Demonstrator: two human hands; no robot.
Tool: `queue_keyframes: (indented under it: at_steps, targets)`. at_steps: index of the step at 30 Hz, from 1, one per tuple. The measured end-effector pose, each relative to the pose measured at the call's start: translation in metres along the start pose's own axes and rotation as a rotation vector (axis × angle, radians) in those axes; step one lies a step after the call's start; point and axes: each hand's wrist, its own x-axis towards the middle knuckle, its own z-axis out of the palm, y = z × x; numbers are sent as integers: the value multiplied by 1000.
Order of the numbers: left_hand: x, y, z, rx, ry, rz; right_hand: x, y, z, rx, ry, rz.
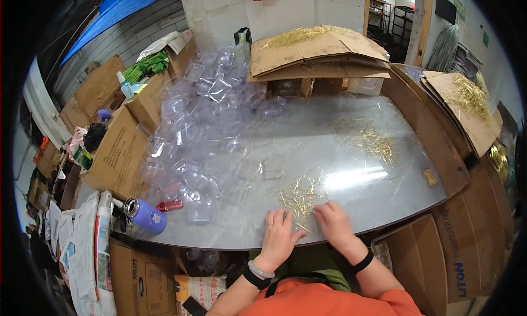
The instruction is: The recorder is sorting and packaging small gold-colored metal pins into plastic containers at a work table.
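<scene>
A loose pile of thin gold-coloured metal sticks [299, 198] lies near the table's front edge, between my hands. My left hand [279, 235] rests at the pile's near left side, its thumb spread away from the fingers; it appears to hold nothing. On the pile's right side, my right hand [334, 223] has its fingers drawn together, tips toward the sticks. Whatever it may hold is too small to make out. A second scatter of gold sticks [379, 145] lies farther back on the right, and a small bunch [429, 178] sits near the right edge.
Many clear plastic boxes [200, 206] heap over the table's left side. A purple bottle [147, 216] lies near the front left, by a red object [169, 205]. Cardboard sheets [324, 55] bearing gold sticks stand at the back. Cardboard cartons [118, 151] line the left side.
</scene>
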Motion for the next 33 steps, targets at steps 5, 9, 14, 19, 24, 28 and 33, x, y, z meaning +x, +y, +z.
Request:
queue_keyframes:
  at_steps: [5,9,14,19,24,28,33]
  targets:
    - [6,9,-4,56,-64,28,41,18,-37,-202,-32,-432]
    - [9,8,0,55,-98,33,35,26,-32,-142,-286,-312]
    - [4,-7,-1,-20,-74,35,14,0,-11,-93,-257,-238]
    - [1,-13,-4,-22,-63,12,3,-6,-7,118,-83,-109]
    - [4,-12,-5,-29,-93,48,4,-17,-34,-89,-183,-81]
    - [2,-12,-7,-47,-104,115,1,-4,-20,26,-279,-220]
    - [1,-21,-7,-188,-124,208,-4,-7,-7,76,-148,-143]
